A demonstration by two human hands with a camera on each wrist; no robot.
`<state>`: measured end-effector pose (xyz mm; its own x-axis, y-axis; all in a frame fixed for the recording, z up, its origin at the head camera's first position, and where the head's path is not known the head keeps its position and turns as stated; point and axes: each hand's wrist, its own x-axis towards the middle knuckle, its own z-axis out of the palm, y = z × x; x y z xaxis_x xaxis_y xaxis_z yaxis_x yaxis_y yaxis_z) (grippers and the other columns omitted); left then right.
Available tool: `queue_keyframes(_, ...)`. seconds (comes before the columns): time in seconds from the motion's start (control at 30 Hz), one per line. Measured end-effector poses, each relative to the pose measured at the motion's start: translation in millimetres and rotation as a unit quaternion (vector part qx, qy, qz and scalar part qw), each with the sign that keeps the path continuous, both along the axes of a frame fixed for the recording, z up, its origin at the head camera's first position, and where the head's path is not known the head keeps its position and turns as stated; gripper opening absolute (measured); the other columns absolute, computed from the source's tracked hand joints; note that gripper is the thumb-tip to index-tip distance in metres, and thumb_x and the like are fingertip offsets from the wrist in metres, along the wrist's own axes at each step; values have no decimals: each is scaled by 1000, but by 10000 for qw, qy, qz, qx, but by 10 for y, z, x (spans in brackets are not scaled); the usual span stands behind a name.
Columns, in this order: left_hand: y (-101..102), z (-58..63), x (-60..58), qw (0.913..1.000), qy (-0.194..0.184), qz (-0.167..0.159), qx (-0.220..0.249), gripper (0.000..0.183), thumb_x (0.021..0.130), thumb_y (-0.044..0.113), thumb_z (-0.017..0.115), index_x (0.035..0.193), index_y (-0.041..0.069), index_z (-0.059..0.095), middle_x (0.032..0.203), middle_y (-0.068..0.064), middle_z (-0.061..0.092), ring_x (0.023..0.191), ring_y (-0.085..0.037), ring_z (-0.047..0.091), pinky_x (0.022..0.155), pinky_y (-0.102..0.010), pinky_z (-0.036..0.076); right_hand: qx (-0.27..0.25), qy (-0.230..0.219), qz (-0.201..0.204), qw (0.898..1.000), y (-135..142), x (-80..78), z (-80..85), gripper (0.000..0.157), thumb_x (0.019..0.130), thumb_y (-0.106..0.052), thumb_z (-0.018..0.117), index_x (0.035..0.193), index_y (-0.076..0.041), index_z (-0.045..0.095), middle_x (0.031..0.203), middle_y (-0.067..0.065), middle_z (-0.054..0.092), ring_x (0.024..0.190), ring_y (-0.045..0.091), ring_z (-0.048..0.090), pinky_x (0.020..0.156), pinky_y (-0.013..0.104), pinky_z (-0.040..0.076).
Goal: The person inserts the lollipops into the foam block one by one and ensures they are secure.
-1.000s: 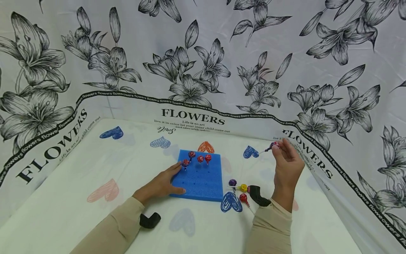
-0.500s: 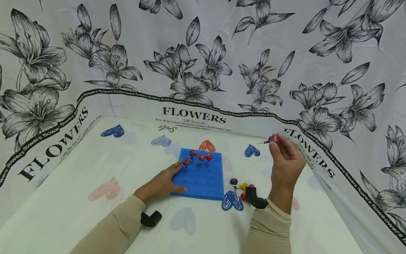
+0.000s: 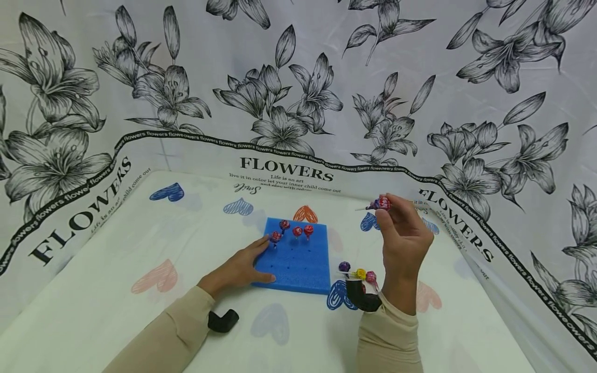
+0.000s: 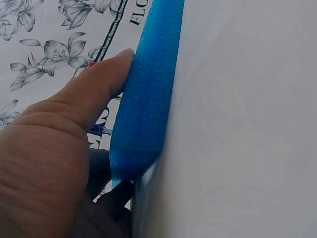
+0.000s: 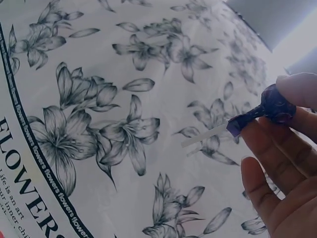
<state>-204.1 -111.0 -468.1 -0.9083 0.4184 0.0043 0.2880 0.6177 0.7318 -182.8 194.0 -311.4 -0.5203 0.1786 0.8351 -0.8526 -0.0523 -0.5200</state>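
My right hand (image 3: 404,235) holds a lollipop in a red and purple wrapper (image 3: 383,203) above the table, right of the blue foam block (image 3: 291,272). The right wrist view shows its wrapped head (image 5: 278,105) between thumb and fingers, with the white stick pointing away to the left. Several red-wrapped lollipops, among them one at the far right (image 3: 308,231), stand upright in the foam's far part. Small holes dot the rest of its top. My left hand (image 3: 237,269) rests spread at the foam's left edge, thumb (image 4: 96,89) over the near corner.
Beside the foam on the right lie a purple lollipop (image 3: 344,267), a yellow one (image 3: 360,274) and a pink one (image 3: 370,277). A black wrist mount (image 3: 361,298) partly covers a red one. Floral cloth (image 3: 280,103) hangs behind the heart-printed table cover (image 3: 158,277).
My right hand has moved left toward the foam with the lollipop, whose stick now points left. The left hand and the foam have stayed in place.
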Motion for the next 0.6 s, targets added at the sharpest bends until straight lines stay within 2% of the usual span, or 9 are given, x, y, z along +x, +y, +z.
queue_keyframes(0.23, 1, -6, -2, 10000, -23, 12, 19, 101, 77, 48, 79, 152, 5, 28, 159, -4, 16, 144, -30, 14, 111, -49, 21, 494, 143, -76, 9986, -112, 18, 0, 28, 85, 14, 62, 112, 18, 61, 106, 24, 63, 96, 29, 64, 89, 32, 50)
queue_keyframes(0.47, -7, -24, -18, 10000, 9, -30, -24, 101, 77, 49, 79, 152, 4, 28, 160, -3, 15, 144, -29, 14, 112, -49, 21, 718, 343, 190, 9967, -242, -10, -21, 28, 87, 5, 67, 110, 19, 60, 105, 25, 62, 95, 28, 63, 87, 31, 51)
queue_keyframes(0.6, 0, -7, -8, 10000, -35, 0, -26, 101, 77, 48, 79, 152, 4, 28, 160, -3, 15, 144, -30, 13, 112, -49, 20, 876, 302, 214, 9955, -319, -28, -45, 29, 88, 2, 68, 111, 18, 61, 103, 25, 62, 94, 27, 63, 87, 31, 51)
